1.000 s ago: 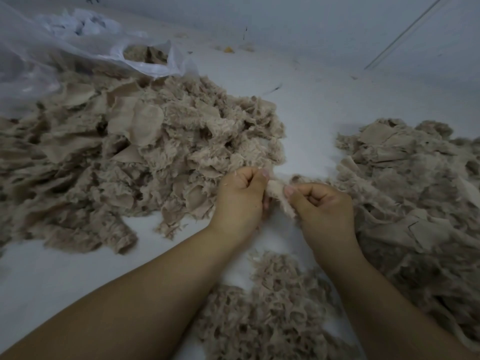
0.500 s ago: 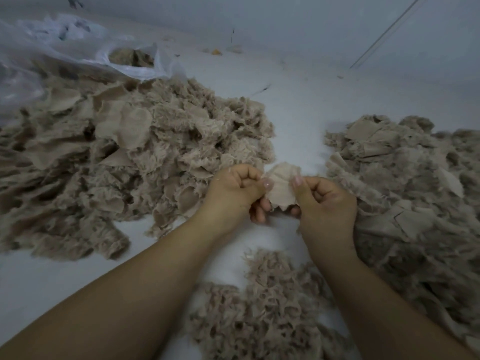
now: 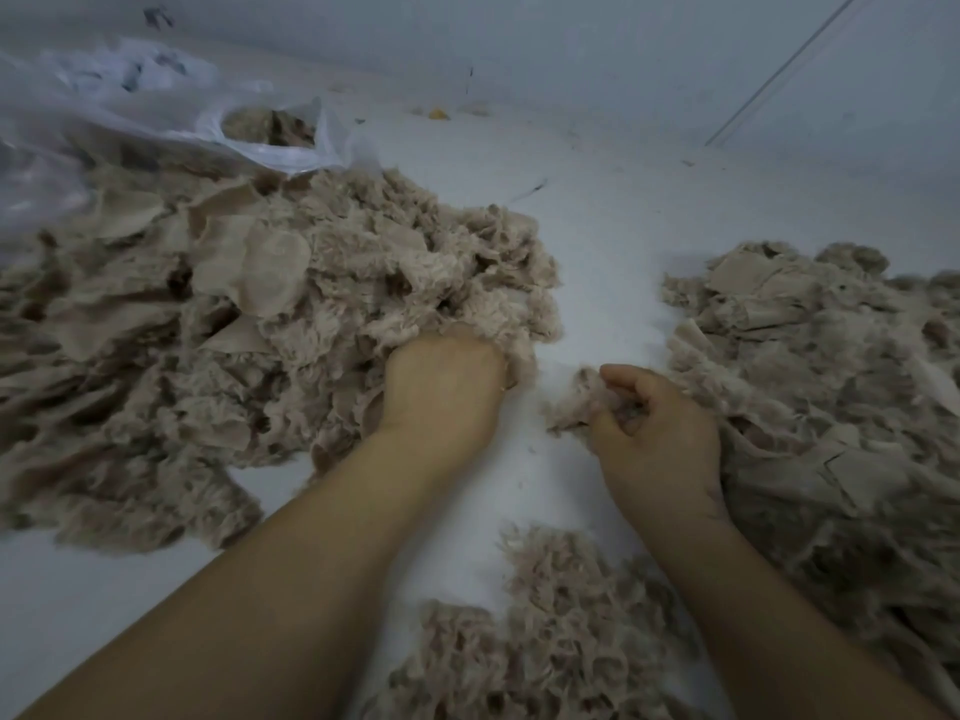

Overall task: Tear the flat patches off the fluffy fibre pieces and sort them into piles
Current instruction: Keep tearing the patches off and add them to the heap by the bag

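A big heap of beige fluffy fibre pieces with flat patches [image 3: 249, 324] fills the left side. My left hand [image 3: 441, 381] reaches into its near right edge, fingers buried in the fluff and hidden. My right hand [image 3: 654, 433] holds a small fluffy fibre piece [image 3: 576, 407] in curled fingers, just left of the right-hand pile [image 3: 831, 366], which shows many flat patches. A smaller pile of fluffy fibre [image 3: 561, 631] lies between my forearms near the bottom.
A crumpled clear plastic bag [image 3: 156, 111] holding more fibre lies at the back left. The white surface [image 3: 613, 241] runs between the heaps up to a pale wall. Small bits of debris [image 3: 439, 114] sit near the wall.
The hands have separated. My left hand let go of the piece and moved up-left into the big heap. My right hand keeps a fluffy piece and has shifted lower right.
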The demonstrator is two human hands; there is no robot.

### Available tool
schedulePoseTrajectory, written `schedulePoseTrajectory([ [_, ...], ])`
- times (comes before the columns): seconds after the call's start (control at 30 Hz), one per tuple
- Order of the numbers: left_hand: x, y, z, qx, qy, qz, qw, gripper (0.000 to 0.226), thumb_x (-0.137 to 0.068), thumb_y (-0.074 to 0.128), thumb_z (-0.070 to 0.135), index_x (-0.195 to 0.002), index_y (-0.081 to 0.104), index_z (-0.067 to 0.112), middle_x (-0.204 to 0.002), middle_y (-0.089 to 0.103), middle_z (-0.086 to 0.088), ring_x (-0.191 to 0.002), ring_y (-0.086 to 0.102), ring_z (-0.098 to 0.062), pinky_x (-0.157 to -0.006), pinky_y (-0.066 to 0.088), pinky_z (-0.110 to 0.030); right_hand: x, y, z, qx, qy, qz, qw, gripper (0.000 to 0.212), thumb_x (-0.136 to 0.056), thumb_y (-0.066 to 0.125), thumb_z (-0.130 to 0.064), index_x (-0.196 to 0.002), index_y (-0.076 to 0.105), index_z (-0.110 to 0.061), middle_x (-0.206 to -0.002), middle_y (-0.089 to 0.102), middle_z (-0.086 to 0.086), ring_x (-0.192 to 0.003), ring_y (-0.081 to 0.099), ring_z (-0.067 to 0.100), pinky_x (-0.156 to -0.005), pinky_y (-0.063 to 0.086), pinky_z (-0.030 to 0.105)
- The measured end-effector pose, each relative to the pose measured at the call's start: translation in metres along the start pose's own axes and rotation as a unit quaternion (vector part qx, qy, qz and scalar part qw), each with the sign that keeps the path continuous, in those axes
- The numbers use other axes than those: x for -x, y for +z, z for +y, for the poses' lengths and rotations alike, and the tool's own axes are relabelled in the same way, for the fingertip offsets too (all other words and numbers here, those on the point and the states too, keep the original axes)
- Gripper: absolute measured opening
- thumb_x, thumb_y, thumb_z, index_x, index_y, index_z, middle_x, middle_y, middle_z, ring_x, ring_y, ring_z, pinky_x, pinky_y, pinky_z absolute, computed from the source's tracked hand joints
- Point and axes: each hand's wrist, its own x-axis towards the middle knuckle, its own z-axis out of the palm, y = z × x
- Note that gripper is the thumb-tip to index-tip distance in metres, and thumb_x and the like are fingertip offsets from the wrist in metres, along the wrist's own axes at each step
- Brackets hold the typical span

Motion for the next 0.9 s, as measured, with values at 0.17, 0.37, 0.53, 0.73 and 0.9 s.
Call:
schedulePoseTrajectory([
  [0.17,0.012,-0.012,0.024,0.094,0.093,0.121,0.984,0.016,-0.077,0.069,0.030,-0.078,0.066,0.014,-0.076,0.062,-0.007,-0.064,0.060,-0.027,-0.051,0.038,-0.028,-0.001,0.001,-0.002,-0.026,0.016,0.016,0.999,0.017,-0.089,0.069,-0.016,-0.101,0.067,-0.027,-0.081,0.058,-0.028,-0.071,0.058,-0.020,-0.058,0.044,0.000],
  [0.37,0.015,0.009,0.037,0.222,0.108,0.080,0.966,0.014,-0.092,0.058,0.026,-0.091,0.068,0.016,-0.087,0.059,-0.005,-0.073,0.062,-0.030,-0.056,0.034,-0.032,-0.002,-0.001,-0.005,-0.070,0.016,-0.022,0.997,0.026,-0.095,0.056,-0.007,-0.112,0.069,-0.022,-0.099,0.073,-0.003,-0.090,0.070,0.018,-0.082,0.058,0.038],
  [0.53,0.013,0.013,0.032,0.446,0.059,0.141,0.882,0.019,-0.089,0.064,0.013,-0.071,0.063,0.008,-0.067,0.058,-0.003,-0.063,0.054,-0.018,-0.068,0.044,-0.035,-0.011,-0.003,-0.003,0.014,-0.001,-0.050,0.999,0.019,-0.098,0.054,-0.018,-0.098,0.070,-0.028,-0.074,0.064,-0.015,-0.066,0.062,0.009,-0.062,0.051,0.023],
  [0.73,0.015,0.009,0.031,0.757,-0.090,0.035,0.646,0.031,-0.102,0.045,0.011,-0.073,0.049,0.003,-0.058,0.051,-0.022,-0.046,0.050,-0.023,-0.043,0.042,-0.027,-0.016,-0.007,0.004,0.050,0.031,-0.031,0.998,0.012,-0.089,0.067,-0.015,-0.095,0.073,-0.024,-0.069,0.061,-0.013,-0.060,0.056,0.000,-0.051,0.039,0.006],
  [0.9,0.025,0.005,0.038,0.849,-0.057,-0.037,0.525,0.029,-0.099,0.046,0.014,-0.076,0.055,0.000,-0.061,0.057,-0.019,-0.051,0.057,-0.026,-0.052,0.051,-0.030,-0.017,-0.015,0.001,0.080,0.052,-0.026,0.995,0.018,-0.084,0.060,-0.008,-0.081,0.068,-0.025,-0.064,0.061,-0.009,-0.057,0.056,0.009,-0.048,0.036,0.018],
])
